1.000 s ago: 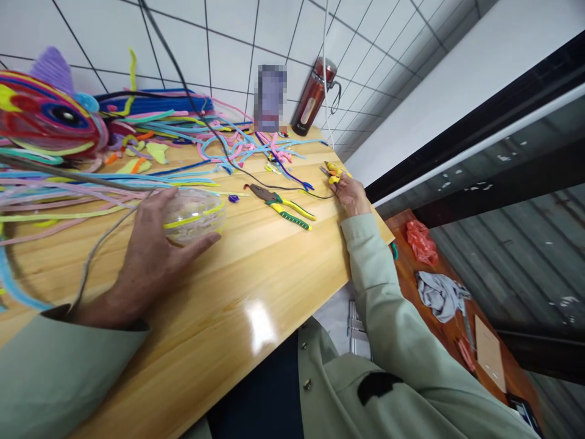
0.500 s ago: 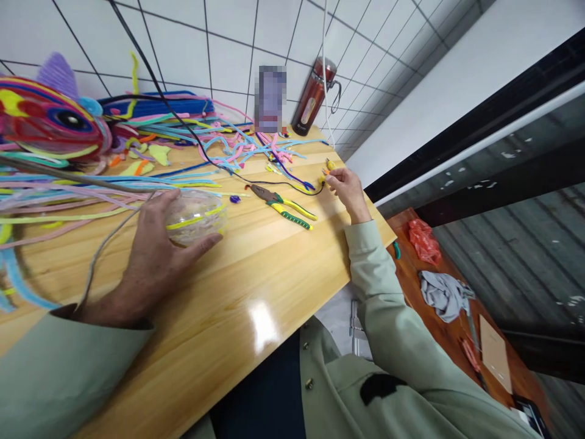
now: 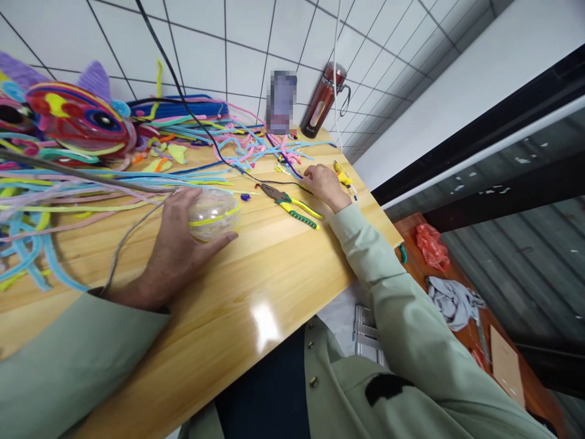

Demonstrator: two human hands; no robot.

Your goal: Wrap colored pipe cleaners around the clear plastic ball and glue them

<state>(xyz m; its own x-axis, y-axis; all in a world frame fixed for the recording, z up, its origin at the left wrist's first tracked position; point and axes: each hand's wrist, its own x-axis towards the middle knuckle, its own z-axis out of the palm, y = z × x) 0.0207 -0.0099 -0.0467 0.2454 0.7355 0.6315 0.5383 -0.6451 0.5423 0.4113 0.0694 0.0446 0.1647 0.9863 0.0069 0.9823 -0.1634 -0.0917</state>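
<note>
My left hand [image 3: 180, 244] is wrapped round the near left side of a clear plastic ball [image 3: 214, 214] with a yellow line across it, which rests on the wooden table [image 3: 237, 280]. Farther right, my right hand [image 3: 323, 183] reaches over the table with its fingers curled down; their tips are partly hidden, and what they hold, if anything, cannot be made out. Just right of it lies a yellow glue gun [image 3: 342, 175]. Pliers with green and yellow handles [image 3: 292, 206] lie between my hands, near a small blue-purple piece [image 3: 245, 197].
Colourful pipe cleaners [image 3: 183, 177] spread over the left and back. A red animal-face craft [image 3: 82, 125] stands at the back left. A phone-like object [image 3: 281, 102] and a red-brown flask [image 3: 323, 100] stand by the tiled wall. Dark and grey cables cross the table.
My right hand has moved left, away from the yellow glue gun, to above the pliers' far side. My left hand stays on the ball. The view has shifted slightly left.
</note>
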